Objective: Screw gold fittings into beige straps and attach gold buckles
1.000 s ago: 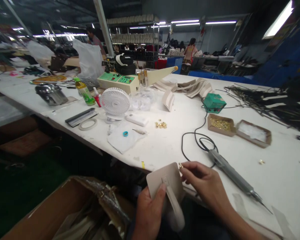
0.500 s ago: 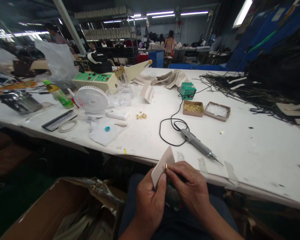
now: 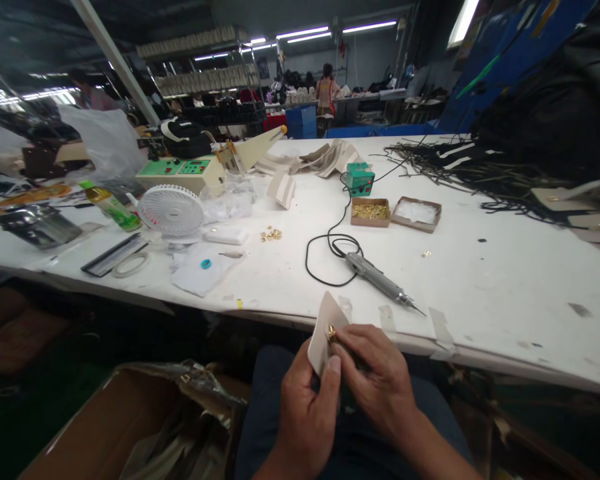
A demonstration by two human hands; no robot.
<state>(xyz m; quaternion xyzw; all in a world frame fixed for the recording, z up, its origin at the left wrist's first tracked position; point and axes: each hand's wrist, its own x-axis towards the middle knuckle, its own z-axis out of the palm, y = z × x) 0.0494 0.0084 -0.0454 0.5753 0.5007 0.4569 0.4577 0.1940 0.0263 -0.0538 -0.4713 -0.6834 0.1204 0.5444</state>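
Observation:
My left hand point(image 3: 310, 407) is closed on a beige flat piece point(image 3: 325, 323), its thumb pressed against the near side. The piece stands tilted up just off the table's front edge, above my lap. On its face sits a small gold metal fitting point(image 3: 332, 331), pinched by the fingertips of my right hand point(image 3: 377, 373). Whether the fitting is fixed to the piece I cannot tell. Beyond my hands a grey electric screwdriver point(image 3: 380, 277) lies on the table, with its black cord looped behind it.
Small gold parts point(image 3: 271, 234) lie loose on the white table point(image 3: 505, 300). Behind are a box of gold screws point(image 3: 370, 211), a box with white contents point(image 3: 416, 213) and a green power unit point(image 3: 360, 179). A fan point(image 3: 170, 212) stands left. A cardboard box point(image 3: 105, 420) is below left.
The view has turned slightly right, so the table things appear shifted left. My hands still hold the beige piece and the gold fitting, and the piece has turned a little.

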